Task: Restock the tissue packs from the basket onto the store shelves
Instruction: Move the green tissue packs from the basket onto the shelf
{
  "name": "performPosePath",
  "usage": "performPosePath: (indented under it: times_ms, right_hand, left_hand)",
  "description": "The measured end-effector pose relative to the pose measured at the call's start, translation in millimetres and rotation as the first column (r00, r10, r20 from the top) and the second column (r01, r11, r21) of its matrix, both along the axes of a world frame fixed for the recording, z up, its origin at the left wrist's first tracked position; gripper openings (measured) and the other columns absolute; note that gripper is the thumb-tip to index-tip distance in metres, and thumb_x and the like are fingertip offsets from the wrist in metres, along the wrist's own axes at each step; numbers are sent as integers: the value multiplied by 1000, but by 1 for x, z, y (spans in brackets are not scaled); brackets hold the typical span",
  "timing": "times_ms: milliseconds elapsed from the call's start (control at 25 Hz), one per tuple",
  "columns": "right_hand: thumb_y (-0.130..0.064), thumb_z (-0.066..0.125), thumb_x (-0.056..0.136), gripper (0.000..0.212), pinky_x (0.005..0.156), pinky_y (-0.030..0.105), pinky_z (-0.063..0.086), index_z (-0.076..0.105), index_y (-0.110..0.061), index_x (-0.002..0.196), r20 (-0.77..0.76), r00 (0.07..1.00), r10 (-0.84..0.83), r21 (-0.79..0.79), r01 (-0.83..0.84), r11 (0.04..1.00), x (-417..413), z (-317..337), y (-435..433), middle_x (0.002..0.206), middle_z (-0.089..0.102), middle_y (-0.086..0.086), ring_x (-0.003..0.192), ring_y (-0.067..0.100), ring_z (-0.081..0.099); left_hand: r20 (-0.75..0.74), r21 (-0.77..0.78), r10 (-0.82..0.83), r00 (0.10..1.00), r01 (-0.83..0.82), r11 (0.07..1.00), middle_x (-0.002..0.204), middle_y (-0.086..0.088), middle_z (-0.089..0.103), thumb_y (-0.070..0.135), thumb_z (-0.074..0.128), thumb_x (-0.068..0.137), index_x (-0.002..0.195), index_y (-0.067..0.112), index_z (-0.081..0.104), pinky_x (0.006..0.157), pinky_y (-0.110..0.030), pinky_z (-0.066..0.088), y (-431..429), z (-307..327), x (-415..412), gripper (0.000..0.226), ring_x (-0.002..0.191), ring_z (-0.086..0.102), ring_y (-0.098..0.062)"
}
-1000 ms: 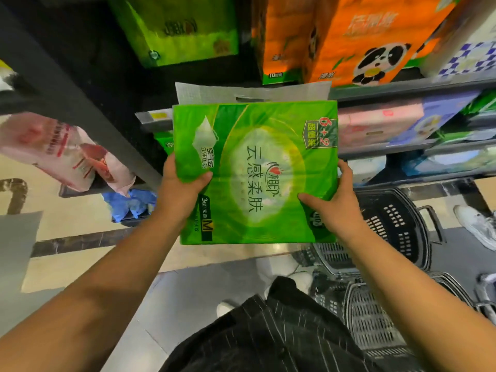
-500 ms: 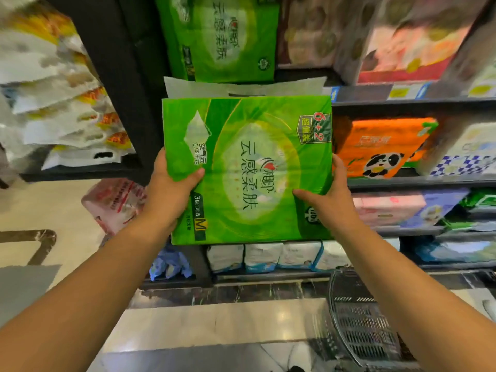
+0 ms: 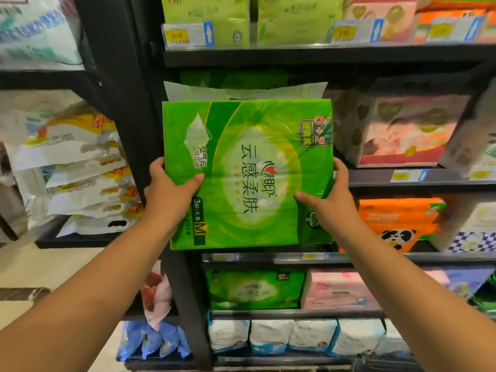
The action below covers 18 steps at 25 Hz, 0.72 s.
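Head view: the green tissue pack (image 3: 247,173) is held upright, printed face toward the camera, in front of the shelving unit's left bay, just right of the black upright post (image 3: 128,103). Its clear top flap (image 3: 241,91) stands up, reaching near the underside of the upper shelf board (image 3: 295,53). L hand (image 3: 167,196) grips the pack's left edge: thumb laid across the front, fingers curled round the side and out of sight behind. R hand (image 3: 331,202) grips the right edge the same way, thumb on the front near the lower corner. Whether the pack's base touches a shelf cannot be told; both forearms reach up from below. Ref. items: a pink baby-print pack (image 3: 402,130) just beside it at right, an orange panda pack (image 3: 397,224) one level lower, a smaller green pack (image 3: 255,288) and a pink pack (image 3: 335,291) below that, white packs (image 3: 271,335) on the bottom row. Stacked white-and-orange bags (image 3: 77,167) lie left of the post. Yellow price labels (image 3: 188,34) hang on the upper board's edge.
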State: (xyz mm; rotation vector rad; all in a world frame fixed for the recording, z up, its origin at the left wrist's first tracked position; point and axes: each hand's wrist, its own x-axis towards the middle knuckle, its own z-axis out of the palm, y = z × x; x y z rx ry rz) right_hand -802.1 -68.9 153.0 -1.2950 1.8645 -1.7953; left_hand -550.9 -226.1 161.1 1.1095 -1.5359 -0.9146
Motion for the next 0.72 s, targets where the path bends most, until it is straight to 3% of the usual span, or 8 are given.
performPosePath:
  times_ms: [120, 240, 400, 560, 640, 720]
  right_hand:
    - [-6, 79, 77, 93, 87, 36, 53, 19, -28, 144, -35, 999, 0, -48, -2, 999, -22, 18, -23, 122, 54, -5, 109, 18, 58]
    - [-9, 80, 77, 92, 79, 20, 49, 19, -30, 143, -107, 994, 5, -106, -16, 994, -44, 27, -44, 125, 53, -4, 111, 17, 56]
    - [-10, 83, 72, 93, 93, 28, 43, 21, -29, 139, -171, 985, -5, -193, -29, 981, -57, 27, -67, 126, 48, -3, 116, 18, 53]
    - [-4, 82, 72, 92, 89, 8, 40, 20, -37, 131, -142, 990, 22, -286, -62, 956, -55, 16, -74, 119, 49, -11, 109, -5, 52]
    - [0, 81, 72, 92, 90, 9, 42, 22, -38, 130, -134, 990, 48, -343, -92, 935, -53, 9, -74, 120, 47, -17, 108, -13, 51]
    - [-1, 81, 72, 87, 92, 12, 44, 24, -34, 129, -147, 988, 49, -416, -107, 903, -53, 8, -74, 121, 48, -13, 109, -10, 52]
  left_hand:
    - [-9, -42, 12, 1000, -12, 999, 124, 2, 56, 66, 68, 54, 121, 47, 27, 97, -51, 46, -11, 17, -19, 81, 120, 50, -26]
    - [-30, -119, 63, 998, -66, 991, 128, 0, 52, 55, 72, 68, 129, 40, 27, 98, -51, 45, -21, 26, -33, 78, 122, 48, -26]
    - [-91, -261, 127, 988, -147, 954, 127, 1, 51, 42, 74, 75, 124, 46, 27, 99, -49, 44, -25, 34, -43, 68, 122, 47, -25]
    - [-132, -322, 171, 976, -205, 924, 125, 2, 53, 53, 69, 65, 114, 57, 27, 98, -49, 46, -24, 34, -42, 64, 119, 52, -23]
    - [-172, -361, 162, 972, -215, 907, 128, 0, 52, 43, 74, 71, 120, 49, 29, 100, -45, 46, -20, 30, -44, 67, 119, 53, -19]
    - [-247, -407, 120, 962, -215, 888, 124, 2, 53, 15, 75, 81, 127, 32, 28, 98, -30, 48, -14, 28, -49, 68, 116, 55, -6]
